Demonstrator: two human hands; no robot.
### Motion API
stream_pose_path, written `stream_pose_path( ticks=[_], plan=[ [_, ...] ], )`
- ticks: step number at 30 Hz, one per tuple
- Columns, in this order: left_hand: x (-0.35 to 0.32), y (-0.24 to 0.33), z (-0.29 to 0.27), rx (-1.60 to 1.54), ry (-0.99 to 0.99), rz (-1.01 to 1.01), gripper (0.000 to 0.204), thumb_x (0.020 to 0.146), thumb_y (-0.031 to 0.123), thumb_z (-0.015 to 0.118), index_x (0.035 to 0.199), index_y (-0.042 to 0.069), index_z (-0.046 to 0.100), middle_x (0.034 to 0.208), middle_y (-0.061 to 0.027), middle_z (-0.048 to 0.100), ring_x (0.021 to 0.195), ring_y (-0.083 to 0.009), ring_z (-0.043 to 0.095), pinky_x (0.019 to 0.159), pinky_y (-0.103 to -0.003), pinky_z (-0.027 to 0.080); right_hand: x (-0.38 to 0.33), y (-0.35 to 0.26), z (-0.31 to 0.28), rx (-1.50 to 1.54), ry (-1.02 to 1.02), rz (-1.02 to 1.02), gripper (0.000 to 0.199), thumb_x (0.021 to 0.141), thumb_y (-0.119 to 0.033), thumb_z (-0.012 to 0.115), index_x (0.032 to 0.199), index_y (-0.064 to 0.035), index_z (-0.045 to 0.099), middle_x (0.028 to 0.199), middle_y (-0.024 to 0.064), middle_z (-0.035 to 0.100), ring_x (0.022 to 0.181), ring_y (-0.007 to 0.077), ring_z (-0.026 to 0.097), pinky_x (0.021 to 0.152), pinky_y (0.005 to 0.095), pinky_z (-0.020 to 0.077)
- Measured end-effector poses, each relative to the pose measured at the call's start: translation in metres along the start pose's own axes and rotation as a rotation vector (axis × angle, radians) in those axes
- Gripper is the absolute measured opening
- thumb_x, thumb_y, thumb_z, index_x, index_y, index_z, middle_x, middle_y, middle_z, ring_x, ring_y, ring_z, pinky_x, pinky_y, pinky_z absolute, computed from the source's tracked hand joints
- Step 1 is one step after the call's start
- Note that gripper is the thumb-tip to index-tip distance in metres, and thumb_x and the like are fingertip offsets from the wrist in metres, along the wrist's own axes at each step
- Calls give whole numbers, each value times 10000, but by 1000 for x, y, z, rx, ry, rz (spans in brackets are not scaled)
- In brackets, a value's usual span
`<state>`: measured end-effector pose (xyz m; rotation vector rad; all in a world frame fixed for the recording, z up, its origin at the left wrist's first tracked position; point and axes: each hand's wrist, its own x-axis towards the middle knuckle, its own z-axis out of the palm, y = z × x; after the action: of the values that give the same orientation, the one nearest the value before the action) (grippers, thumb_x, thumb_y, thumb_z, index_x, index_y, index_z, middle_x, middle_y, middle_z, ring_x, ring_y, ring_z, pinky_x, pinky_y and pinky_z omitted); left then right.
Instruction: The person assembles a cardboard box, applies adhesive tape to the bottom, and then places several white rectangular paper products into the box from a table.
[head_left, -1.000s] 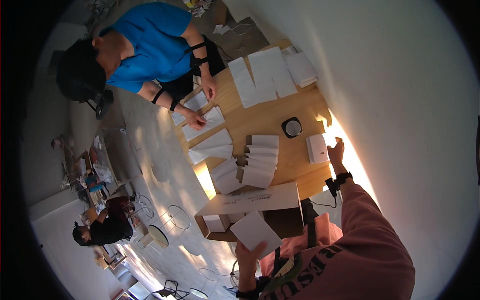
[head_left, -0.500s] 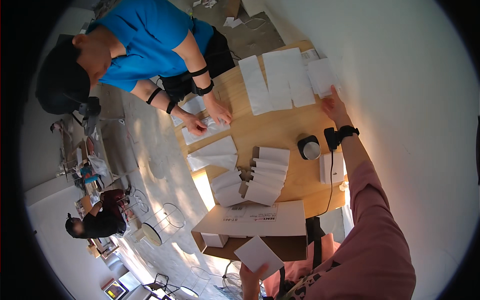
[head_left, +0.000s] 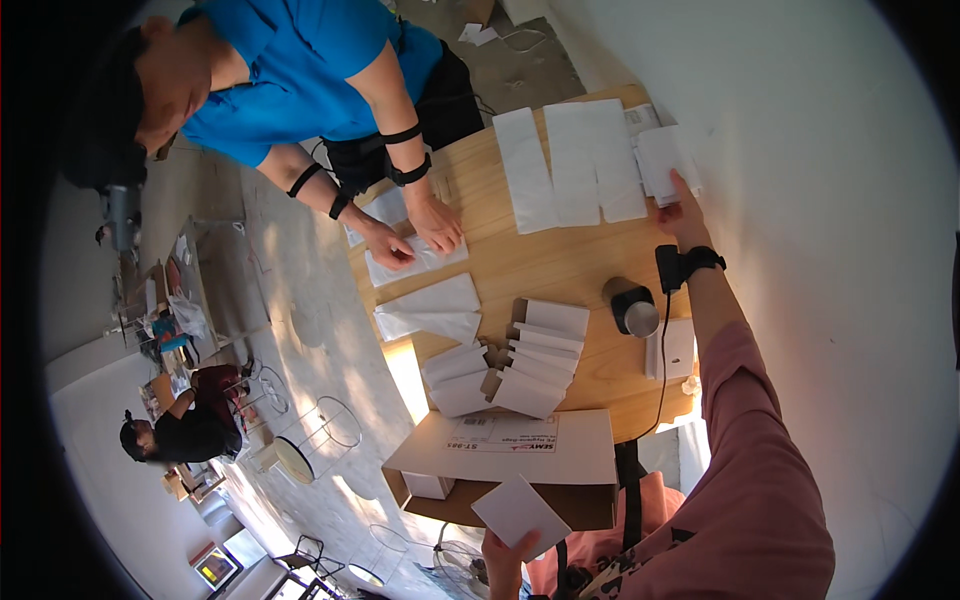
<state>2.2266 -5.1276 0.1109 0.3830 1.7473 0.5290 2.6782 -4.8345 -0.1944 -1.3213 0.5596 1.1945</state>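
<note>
Low in the view, my left hand (head_left: 509, 553) is closed on the corner of a white flat box (head_left: 520, 516), in front of an open carton. My right arm reaches far across the table, and my right hand (head_left: 684, 214) grips the near edge of a small stack of white flat pieces (head_left: 664, 163) by the wall. Beside that stack lie long white plastic bags (head_left: 588, 160). The carton (head_left: 500, 440) has a printed label on its raised flap and a white box (head_left: 428, 485) inside.
Several open white boxes (head_left: 540, 350) stand fanned out on the wooden table (head_left: 500, 260). A black-and-silver round device (head_left: 636, 310) sits near a white box (head_left: 672, 350). Opposite, a co-worker in blue (head_left: 300, 80) presses a folded white bag (head_left: 415, 260). Another person (head_left: 195, 418) sits farther off.
My view has shifted slightly. The pieces at my right hand now show staggered edges, and that hand has moved a little nearer. My left hand keeps its hold.
</note>
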Motion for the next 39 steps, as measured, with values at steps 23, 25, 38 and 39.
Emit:
stream_pose_path(
  ticks=[23, 25, 38, 39],
  plan=[
    [-17, -7, -38, 45, -92, 51, 481, 682, 26, 724, 1103, 10, 492, 1007, -62, 582, 927, -147, 563, 793, -293, 476, -117, 3, -67, 102, -319, -166, 438, 709, -221, 748, 1073, -157, 514, 990, 6, 573, 884, 168, 537, 673, 310, 429],
    [-20, -7, -54, 49, -150, 71, 459, 703, 36, 710, 1106, 7, 494, 1023, -64, 582, 936, -141, 560, 802, -291, 472, -143, 3, -89, 69, -380, -165, 403, 739, -179, 720, 1083, -154, 513, 1047, 10, 563, 960, 170, 523, 730, 340, 437],
    [16, -9, -166, 169, -457, 279, 360, 718, 9, 698, 1044, 8, 544, 983, -50, 606, 927, -120, 560, 794, -267, 450, -445, 118, -211, 364, -167, -173, 534, 802, -236, 632, 1243, -75, 375, 1243, 131, 383, 1139, 277, 394, 976, 453, 357],
    [18, -5, -176, 283, -488, 319, 351, 717, 11, 699, 1036, 13, 551, 969, -45, 610, 919, -117, 560, 795, -267, 446, -463, 139, -214, 427, -70, -133, 527, 800, -243, 629, 1237, -80, 383, 1239, 129, 389, 1143, 278, 390, 979, 464, 348]
  ],
)
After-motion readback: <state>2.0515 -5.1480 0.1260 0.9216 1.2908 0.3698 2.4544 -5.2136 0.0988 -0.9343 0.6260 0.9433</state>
